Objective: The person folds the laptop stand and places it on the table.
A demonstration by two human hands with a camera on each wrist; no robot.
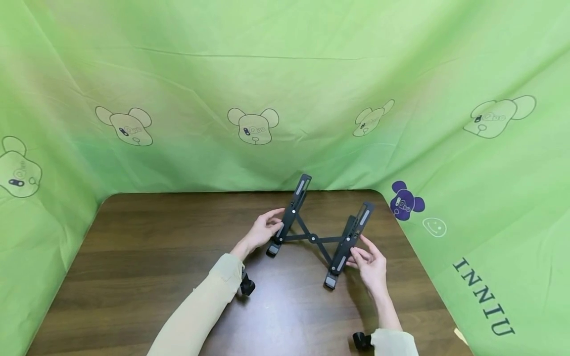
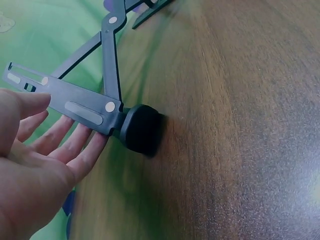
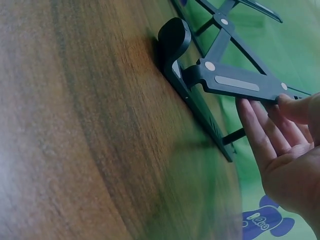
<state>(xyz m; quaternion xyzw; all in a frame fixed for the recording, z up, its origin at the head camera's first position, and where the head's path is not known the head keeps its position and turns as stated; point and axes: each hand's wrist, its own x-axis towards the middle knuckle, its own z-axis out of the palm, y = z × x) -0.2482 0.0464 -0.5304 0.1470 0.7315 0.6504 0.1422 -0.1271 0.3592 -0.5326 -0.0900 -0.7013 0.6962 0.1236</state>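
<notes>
A dark folding laptop stand (image 1: 313, 238) stands spread on the wooden table, its two long side arms joined by an X of crossbars with a round pivot. My left hand (image 1: 262, 230) holds the left arm at its outer edge. In the left wrist view the thumb lies over the grey arm (image 2: 75, 102) and the fingers (image 2: 92, 150) are beneath it. On the other side, my right hand (image 1: 370, 264) pinches the right arm between thumb and fingers. The right wrist view shows that arm (image 3: 240, 85) raised above its base bar (image 3: 210, 127), with a black hooked end.
The brown wooden table (image 1: 147, 257) has green cloth (image 1: 285, 74) with cartoon bear heads hanging behind it and along both sides. Black wrist cameras are strapped near the left cuff (image 1: 227, 272) and right cuff (image 1: 394, 342). A small pale scrap (image 1: 460, 336) is at the right table edge.
</notes>
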